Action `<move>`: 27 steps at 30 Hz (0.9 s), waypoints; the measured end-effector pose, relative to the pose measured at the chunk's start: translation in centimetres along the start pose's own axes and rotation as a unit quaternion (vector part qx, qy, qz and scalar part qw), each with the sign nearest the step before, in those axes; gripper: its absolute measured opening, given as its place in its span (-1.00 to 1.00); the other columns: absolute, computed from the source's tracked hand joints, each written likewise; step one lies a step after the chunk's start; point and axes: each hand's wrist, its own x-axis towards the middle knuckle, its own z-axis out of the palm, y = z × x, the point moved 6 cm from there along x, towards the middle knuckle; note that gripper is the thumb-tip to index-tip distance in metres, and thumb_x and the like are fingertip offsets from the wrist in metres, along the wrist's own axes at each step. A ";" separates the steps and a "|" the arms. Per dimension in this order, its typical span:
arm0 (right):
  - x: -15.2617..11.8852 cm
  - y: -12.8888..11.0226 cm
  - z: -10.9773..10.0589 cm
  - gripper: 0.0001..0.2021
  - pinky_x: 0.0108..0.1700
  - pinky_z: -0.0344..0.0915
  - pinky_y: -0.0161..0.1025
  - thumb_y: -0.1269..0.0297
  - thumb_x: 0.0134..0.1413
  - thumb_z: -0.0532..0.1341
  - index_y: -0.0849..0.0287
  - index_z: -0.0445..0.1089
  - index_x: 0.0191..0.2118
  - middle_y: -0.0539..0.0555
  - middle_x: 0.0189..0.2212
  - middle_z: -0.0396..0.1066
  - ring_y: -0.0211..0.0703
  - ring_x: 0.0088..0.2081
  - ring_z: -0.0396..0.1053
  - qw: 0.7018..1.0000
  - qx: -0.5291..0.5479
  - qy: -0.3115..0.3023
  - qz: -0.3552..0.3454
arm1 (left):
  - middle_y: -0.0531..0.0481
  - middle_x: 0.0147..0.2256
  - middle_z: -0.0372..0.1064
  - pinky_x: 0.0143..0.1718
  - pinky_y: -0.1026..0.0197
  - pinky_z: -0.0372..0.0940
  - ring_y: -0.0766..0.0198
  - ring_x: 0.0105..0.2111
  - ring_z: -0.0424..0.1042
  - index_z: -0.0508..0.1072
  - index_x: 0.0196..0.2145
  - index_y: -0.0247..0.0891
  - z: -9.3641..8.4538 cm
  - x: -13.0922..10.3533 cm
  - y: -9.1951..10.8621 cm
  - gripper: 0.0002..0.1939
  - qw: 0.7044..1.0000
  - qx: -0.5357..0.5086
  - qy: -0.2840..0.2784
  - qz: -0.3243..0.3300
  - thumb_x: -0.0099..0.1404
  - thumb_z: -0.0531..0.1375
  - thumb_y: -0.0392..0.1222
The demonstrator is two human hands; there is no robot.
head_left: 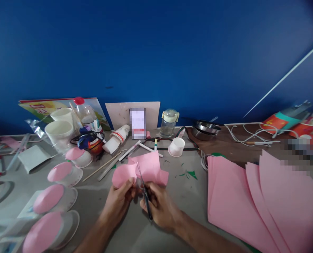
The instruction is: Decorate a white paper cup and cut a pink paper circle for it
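My left hand [122, 196] pinches the near left edge of a piece of pink paper [147, 167], thumb on top. In my right hand [160, 202] is a pair of scissors [146, 196] with dark handles, my fingers wrapped round them. The blades point away from me and lie across the paper, between its rounded left part and the rest of the sheet. Beyond the paper stands a small white paper cup [176, 147]. On the left, several white cups topped with pink paper [49, 198] lie in a row on their sides.
A stack of pink paper sheets [232, 196] covers the right. Behind are a phone [138, 123], a glass jar [169, 123], round metal tins [206, 130] and a red-capped bottle [86, 114]. Green scraps [192, 174], wooden sticks [105, 166] and white cables [247, 137] lie about. A blue wall [156, 52] closes off the back.
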 end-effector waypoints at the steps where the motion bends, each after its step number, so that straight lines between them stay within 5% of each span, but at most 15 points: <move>1: 0.0 0.0 0.1 -0.75 -0.45 0.21 -0.39 0.46 -0.01 0.18 0.21 0.32 -0.14 -0.02 -0.45 0.40 -0.31 -0.50 0.28 1.000 -0.019 -0.002 -0.004 | 0.10 -0.71 0.29 -0.51 0.32 0.32 0.43 -0.67 0.26 0.43 -0.65 -0.35 0.1 -0.1 0.0 -0.68 1.000 0.000 0.003 0.004 -0.10 0.45 -0.10; 10: -0.1 -0.6 0.3 -0.81 -0.46 0.19 -0.39 0.43 0.01 0.18 0.20 0.34 -0.19 -0.02 -0.48 0.41 -0.32 -0.53 0.25 0.997 -0.077 -0.002 -0.029 | 0.10 -0.70 0.30 -0.62 0.37 0.18 0.44 -0.68 0.23 0.41 -0.64 -0.32 0.4 -0.2 0.2 -0.66 1.000 0.014 0.021 0.008 -0.15 0.45 -0.07; 27: -0.1 -0.2 0.5 -0.79 -0.39 0.27 -0.37 0.27 0.13 0.19 0.21 0.35 -0.12 0.01 -0.45 0.41 -0.26 -0.45 0.33 0.999 -0.011 -0.018 -0.028 | 0.09 -0.70 0.30 -0.57 0.34 0.19 0.40 -0.66 0.25 0.43 -0.64 -0.33 0.7 -0.1 0.2 -0.68 0.999 0.035 0.003 0.021 -0.10 0.43 -0.07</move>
